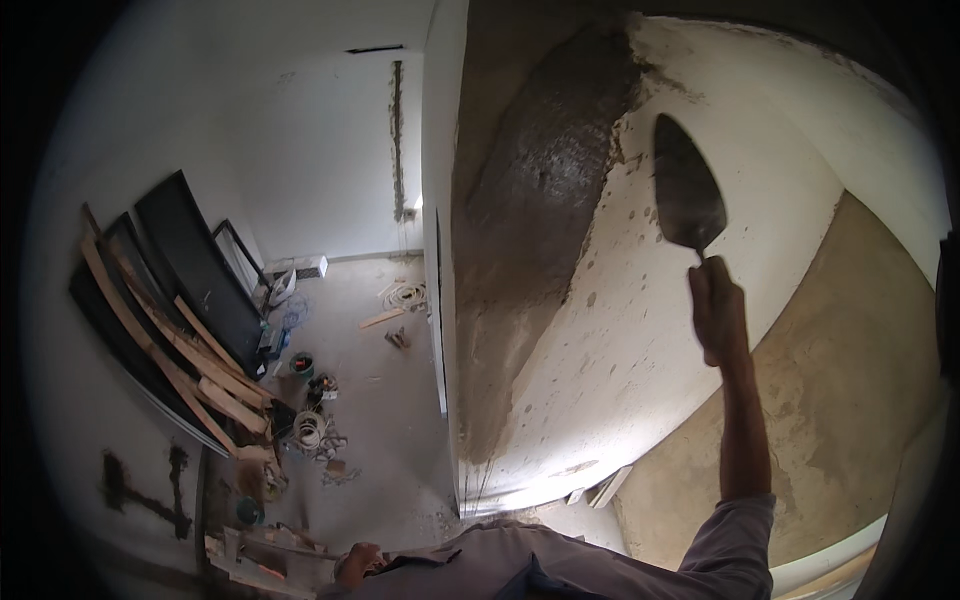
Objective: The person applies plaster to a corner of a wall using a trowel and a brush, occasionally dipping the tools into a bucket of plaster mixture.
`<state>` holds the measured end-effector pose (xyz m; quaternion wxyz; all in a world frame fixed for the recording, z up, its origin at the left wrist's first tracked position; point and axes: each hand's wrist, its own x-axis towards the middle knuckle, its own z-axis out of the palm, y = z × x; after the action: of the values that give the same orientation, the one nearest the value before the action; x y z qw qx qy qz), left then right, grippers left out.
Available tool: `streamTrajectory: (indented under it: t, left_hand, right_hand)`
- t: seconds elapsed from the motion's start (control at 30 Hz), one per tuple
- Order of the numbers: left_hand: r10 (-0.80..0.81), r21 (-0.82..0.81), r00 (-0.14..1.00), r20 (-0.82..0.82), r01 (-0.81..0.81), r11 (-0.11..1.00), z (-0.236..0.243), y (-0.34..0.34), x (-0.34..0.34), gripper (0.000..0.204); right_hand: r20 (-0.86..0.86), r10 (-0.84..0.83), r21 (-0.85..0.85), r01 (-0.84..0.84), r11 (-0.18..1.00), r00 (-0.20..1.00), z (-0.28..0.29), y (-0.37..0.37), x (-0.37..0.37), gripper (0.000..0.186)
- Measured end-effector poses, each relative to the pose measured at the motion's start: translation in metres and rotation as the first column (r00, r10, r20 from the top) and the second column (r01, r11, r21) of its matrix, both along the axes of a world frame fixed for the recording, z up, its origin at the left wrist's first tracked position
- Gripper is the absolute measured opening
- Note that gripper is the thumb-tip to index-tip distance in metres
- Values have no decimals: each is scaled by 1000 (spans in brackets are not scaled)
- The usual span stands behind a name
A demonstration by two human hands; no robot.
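Observation:
My right hand (718,312) is raised in front of the wall, wrapped round the handle of a pointed trowel (688,185). The trowel's dark blade points up and stands out against the pale wall surface (640,310). To its left lies a broad patch of wet grey mortar (550,170) with a ragged edge. Small spatters dot the pale surface between. My left hand (358,565) is low at the bottom edge, partly hidden by my sleeve. Its fingers look curled, beside some pale boards (275,562); what it holds is hidden.
Dark door panels (195,265) and long wooden planks (165,345) lean against the left wall. Coiled cable (310,430), a bucket (302,364) and scraps lie on the floor (395,470) below. A vertical chase (397,140) is cut in the far wall.

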<state>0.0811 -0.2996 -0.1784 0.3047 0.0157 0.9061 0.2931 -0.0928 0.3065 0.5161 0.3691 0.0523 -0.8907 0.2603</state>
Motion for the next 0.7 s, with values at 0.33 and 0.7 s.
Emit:
streamTrajectory:
  t: [0.33,0.7]
  left_hand:
    - [458,346,881,-121,-395,851,1,-2,-61,19]
    - [524,347,768,368,-637,689,48,64,-52,38]
  right_hand:
    - [-11,27,659,-13,752,1000,11,-76,-50,24]
    - [-120,-30,256,60,965,992,71,-28,-64,25]
